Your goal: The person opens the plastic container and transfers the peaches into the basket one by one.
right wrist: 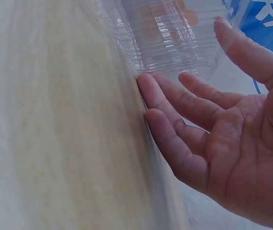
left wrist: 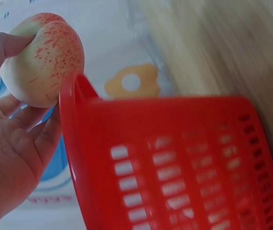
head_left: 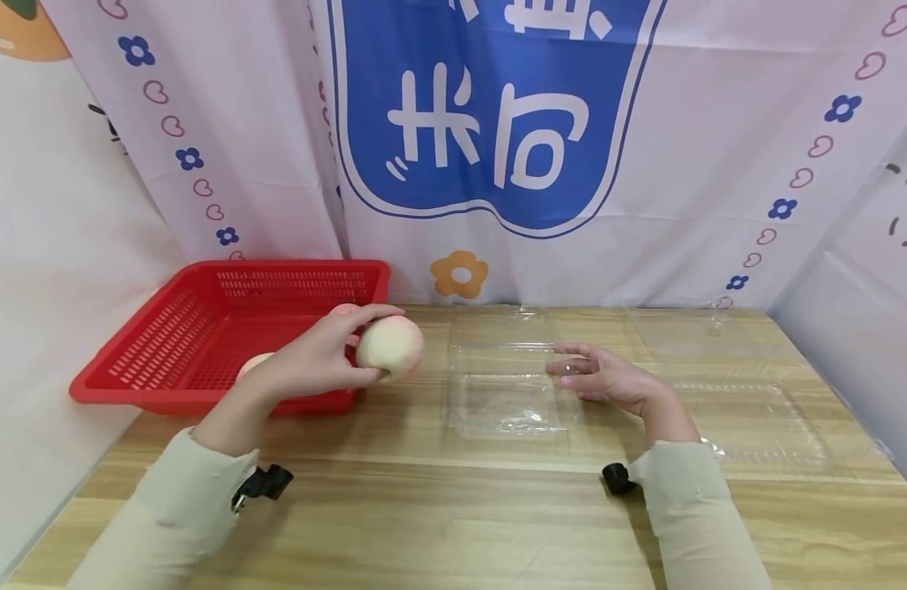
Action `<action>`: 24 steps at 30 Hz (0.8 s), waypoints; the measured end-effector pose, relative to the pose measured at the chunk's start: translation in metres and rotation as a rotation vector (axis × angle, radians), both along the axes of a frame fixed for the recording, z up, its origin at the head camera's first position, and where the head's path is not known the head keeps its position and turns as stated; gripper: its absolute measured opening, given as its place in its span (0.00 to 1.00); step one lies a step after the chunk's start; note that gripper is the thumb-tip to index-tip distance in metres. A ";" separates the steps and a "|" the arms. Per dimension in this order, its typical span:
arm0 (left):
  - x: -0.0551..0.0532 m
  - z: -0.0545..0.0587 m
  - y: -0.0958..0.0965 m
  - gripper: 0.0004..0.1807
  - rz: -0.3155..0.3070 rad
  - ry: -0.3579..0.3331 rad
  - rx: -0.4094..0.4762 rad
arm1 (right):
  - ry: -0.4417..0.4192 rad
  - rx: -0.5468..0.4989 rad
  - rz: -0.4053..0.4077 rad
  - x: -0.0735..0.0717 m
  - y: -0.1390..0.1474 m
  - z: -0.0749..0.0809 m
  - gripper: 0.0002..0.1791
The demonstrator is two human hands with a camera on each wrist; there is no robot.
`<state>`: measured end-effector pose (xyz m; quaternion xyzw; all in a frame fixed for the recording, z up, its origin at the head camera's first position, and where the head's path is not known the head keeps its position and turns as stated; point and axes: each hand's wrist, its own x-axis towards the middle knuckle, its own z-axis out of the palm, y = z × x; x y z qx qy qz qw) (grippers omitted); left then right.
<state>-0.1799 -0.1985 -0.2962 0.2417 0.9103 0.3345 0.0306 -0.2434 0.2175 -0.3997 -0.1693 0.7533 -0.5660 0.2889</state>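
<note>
A pale peach (head_left: 390, 345) with red speckles is gripped between the thumb and fingers of my left hand (head_left: 316, 354), just past the right side of a red plastic basket (head_left: 228, 400). The left wrist view shows the peach (left wrist: 50, 62) above the basket's rim, its seam visible. More peaches lie in the basket, partly hidden by my left hand and forearm. At the right side of a clear plastic clamshell box (head_left: 505, 410), my right hand (head_left: 608, 378) has its fingers loosely extended. In the right wrist view its fingertips are close to the box (right wrist: 170, 43); contact is hard to tell.
A second clear plastic box (head_left: 755, 426) lies on the wooden table (head_left: 424, 524) at the right. Behind the table hangs a white and blue printed cloth (head_left: 468, 188). Both wrists carry small black camera mounts.
</note>
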 end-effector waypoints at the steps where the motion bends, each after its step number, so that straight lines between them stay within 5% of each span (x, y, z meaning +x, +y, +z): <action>1: 0.000 0.000 -0.004 0.41 0.009 -0.008 0.011 | -0.002 -0.002 0.000 0.000 0.000 0.000 0.38; 5: 0.001 0.000 -0.021 0.41 0.056 -0.023 0.044 | -0.007 -0.006 0.002 0.000 -0.001 0.000 0.38; 24: 0.012 -0.004 -0.083 0.43 0.230 0.116 0.048 | 0.004 -0.004 0.001 0.001 0.000 0.001 0.38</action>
